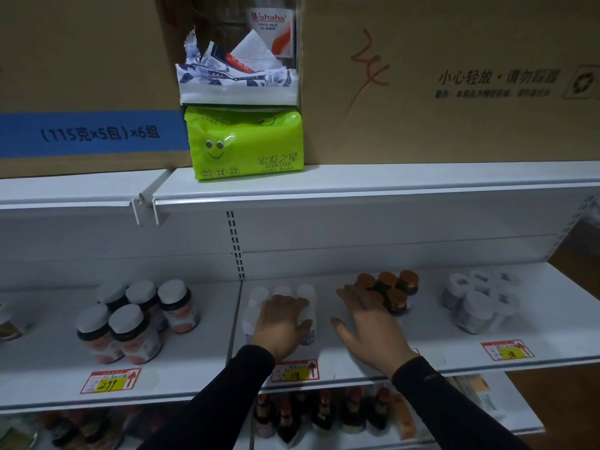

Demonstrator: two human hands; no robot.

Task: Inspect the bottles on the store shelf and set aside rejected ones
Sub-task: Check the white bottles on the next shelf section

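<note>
Head view: left of the 118 price tag (294,371) stand dark-labelled bottles (130,319); just above it the left hand (281,323) curls around a white bottle (306,315), seemingly picking it for inspection; right of it the right hand (370,323) spreads its fingers against gold-capped bottles (394,287); next, lift and check

white metal shelving (389,186) fills the view under dim light. brown cardboard boxes (454,76) stand on the top shelf, with a green tissue pack (246,141) between them. brown floor (578,271) shows at right.
</note>
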